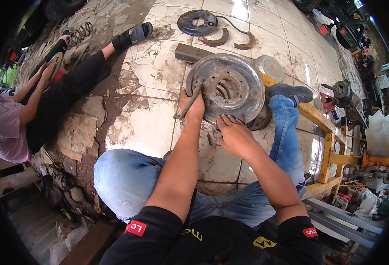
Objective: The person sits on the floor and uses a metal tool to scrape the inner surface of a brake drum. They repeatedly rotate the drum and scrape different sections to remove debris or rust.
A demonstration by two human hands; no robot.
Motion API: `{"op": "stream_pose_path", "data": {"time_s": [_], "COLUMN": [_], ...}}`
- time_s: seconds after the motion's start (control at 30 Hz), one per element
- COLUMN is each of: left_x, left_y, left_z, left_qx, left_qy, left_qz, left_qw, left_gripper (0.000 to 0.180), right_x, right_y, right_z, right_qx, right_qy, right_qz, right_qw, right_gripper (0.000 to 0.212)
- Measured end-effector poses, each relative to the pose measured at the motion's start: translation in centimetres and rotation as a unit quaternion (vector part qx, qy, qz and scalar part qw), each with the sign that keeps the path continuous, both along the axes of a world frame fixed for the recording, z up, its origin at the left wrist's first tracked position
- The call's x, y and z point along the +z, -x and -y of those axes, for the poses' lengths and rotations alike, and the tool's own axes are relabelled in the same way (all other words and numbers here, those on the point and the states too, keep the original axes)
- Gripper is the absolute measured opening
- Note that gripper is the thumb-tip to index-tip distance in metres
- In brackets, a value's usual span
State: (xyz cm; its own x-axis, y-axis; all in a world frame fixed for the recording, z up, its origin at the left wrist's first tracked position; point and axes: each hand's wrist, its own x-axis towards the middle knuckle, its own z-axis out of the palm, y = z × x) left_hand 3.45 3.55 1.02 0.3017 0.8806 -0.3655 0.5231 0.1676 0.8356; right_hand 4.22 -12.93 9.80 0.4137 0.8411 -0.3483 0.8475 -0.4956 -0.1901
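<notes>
The round steel brake backing plate [238,90] sits low over the floor between the person's knees, its rim worn and dull, its ringed centre pierced by bolt holes. The left hand [196,110] closes at its left edge, along with a slim, rough metal bar [188,104]; the right hand [236,137] lies half open, fingers against the lower rim. A long squared block [189,53] pokes out at the upper left, and a round tub [269,66] stands just beyond the right rim. The yellow metal frame [329,152] hems in the right side, while cracked, grimy tile floor [150,108] stretches off leftward. Farther up lie two curved brake shoes [218,39] and a smaller black backing plate [192,28].
</notes>
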Motion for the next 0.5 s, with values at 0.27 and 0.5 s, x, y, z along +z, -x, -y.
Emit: {"op": "stream_pose_path", "data": {"time_s": [0.27, 0.5], "left_x": [0.7, -0.5], "left_y": [0.1, -0.1], "left_z": [0.4, 0.5], "left_qx": [-0.013, 0.001], "left_qy": [-0.011, -0.041], "left_qz": [0.008, 0.019], "left_qw": [1.000, 0.999], "left_gripper": [0.050, 0.052], "right_x": [-0.4, -0.9], "right_y": [-0.3, 1.1], "right_z": [0.0, -0.6], "right_qx": [-0.007, -0.002], "right_qy": [0.004, 0.007], "right_qz": [0.006, 0.062], "right_qw": [1.000, 0.998], "right_gripper": [0.067, 0.049]}}
